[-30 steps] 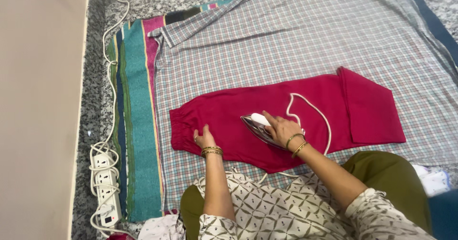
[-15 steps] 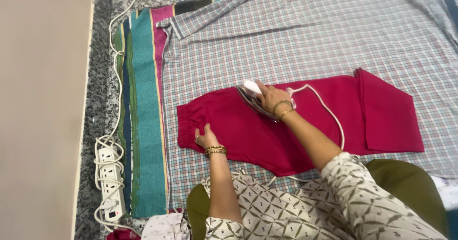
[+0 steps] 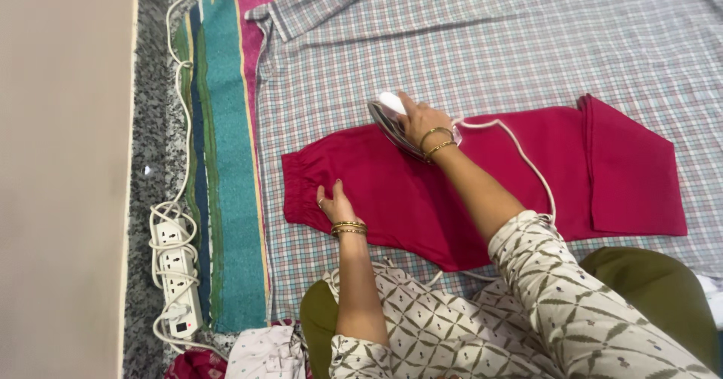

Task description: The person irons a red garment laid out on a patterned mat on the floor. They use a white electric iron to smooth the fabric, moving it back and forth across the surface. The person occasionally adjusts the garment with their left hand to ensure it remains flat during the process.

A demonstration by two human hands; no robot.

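No packages, labels, signs or screens in view

A grey-blue checked cloth [image 3: 467,47] covers most of the floor, and along its left edge lies a striped cloth [image 3: 226,160] with teal, green and pink bands. Left of this, a white power strip [image 3: 177,273] rests on the speckled grey floor [image 3: 151,123], and its white cable [image 3: 181,85] runs up along the stripes. A plain beige surface [image 3: 60,175] fills the far left side.
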